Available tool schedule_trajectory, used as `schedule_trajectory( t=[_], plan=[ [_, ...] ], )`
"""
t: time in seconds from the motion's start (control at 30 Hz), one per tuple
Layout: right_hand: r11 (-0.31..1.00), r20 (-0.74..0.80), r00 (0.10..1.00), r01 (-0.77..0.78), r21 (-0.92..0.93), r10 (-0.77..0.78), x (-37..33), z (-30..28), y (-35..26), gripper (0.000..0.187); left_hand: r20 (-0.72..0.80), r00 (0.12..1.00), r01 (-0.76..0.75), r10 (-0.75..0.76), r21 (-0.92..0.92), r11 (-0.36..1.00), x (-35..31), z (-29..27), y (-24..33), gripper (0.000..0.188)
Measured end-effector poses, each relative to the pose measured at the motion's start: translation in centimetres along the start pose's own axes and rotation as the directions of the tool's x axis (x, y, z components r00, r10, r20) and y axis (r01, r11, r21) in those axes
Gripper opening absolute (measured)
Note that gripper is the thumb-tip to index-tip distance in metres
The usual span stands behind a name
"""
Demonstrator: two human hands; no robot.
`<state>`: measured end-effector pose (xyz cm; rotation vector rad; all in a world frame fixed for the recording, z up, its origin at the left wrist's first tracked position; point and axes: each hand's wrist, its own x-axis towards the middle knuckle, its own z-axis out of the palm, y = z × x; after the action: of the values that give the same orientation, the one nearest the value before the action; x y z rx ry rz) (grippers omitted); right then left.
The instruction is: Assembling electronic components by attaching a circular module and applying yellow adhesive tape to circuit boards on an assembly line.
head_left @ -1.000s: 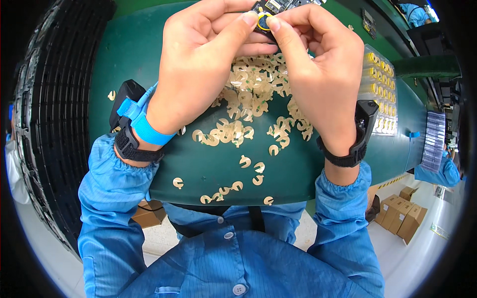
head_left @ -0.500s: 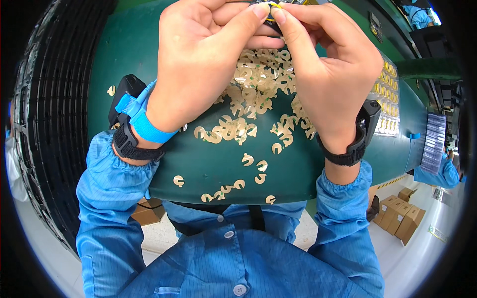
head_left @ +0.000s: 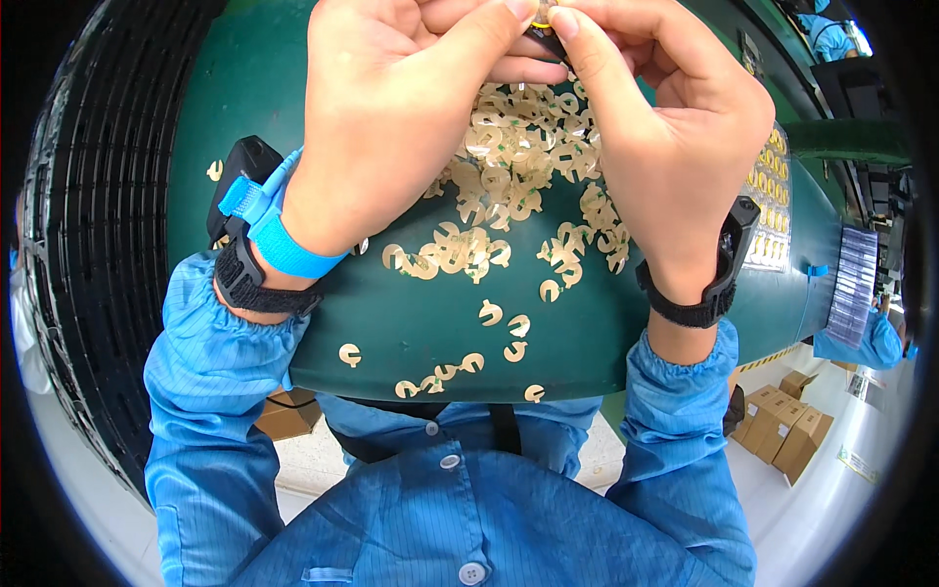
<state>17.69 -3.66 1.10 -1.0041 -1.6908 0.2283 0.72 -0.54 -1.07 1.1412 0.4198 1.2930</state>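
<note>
My left hand [head_left: 391,117] and my right hand [head_left: 675,147] meet at the top edge of the view, over the green table [head_left: 440,323]. Between their fingertips is a small black part with a yellow ring [head_left: 541,23], partly cut off and covered by the fingers. Both thumbs press at the ring, and my left fingers curl beneath the part. Below the hands lies a loose pile of cream, C-shaped adhesive-backing pieces [head_left: 518,147] with small tabs. A few single pieces [head_left: 491,312] are scattered closer to my body.
A clear tray of yellow rings [head_left: 769,210] lies right of my right wrist. Black slatted racks [head_left: 108,196] stand along the left. At right are a stack of pale trays [head_left: 853,284], cardboard boxes [head_left: 782,426] on the floor and another person's blue sleeve [head_left: 861,338].
Both hands have shifted slightly, the right one a little outward to the right. The black part with the yellow ring has turned between the fingertips and stays held.
</note>
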Motion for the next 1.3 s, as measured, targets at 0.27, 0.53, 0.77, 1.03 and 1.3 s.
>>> schedule_trajectory(
  t=[0.27,0.53,0.77,1.03,1.3],
  plan=[
    [0.999,-0.006,0.999,0.038,-0.028,-0.038,-0.03,0.01,0.14,0.004,0.012,1.000,-0.010,0.010,-0.008,1.000,0.05,0.00,0.06,0.026],
    [0.997,-0.015,0.998,0.065,-0.047,-0.066,0.05,0.15,0.05,0.005,-0.009,1.000,-0.016,0.015,-0.014,1.000,0.09,-0.30,0.28,0.026],
    [0.994,-0.014,0.996,0.086,-0.068,-0.087,0.01,0.22,0.19,0.005,-0.032,0.999,0.009,-0.008,0.031,0.999,0.05,-0.27,0.10,0.026],
    [0.989,-0.020,0.993,0.117,-0.087,-0.119,0.10,0.38,0.21,0.006,-0.049,0.999,0.012,-0.010,0.047,0.999,0.06,-0.21,0.16,0.025],
    [0.982,-0.029,0.988,0.148,-0.115,-0.152,0.11,0.53,0.36,0.007,-0.054,0.999,0.007,-0.006,0.018,1.000,0.01,-0.22,-0.05,0.025]
  ],
)
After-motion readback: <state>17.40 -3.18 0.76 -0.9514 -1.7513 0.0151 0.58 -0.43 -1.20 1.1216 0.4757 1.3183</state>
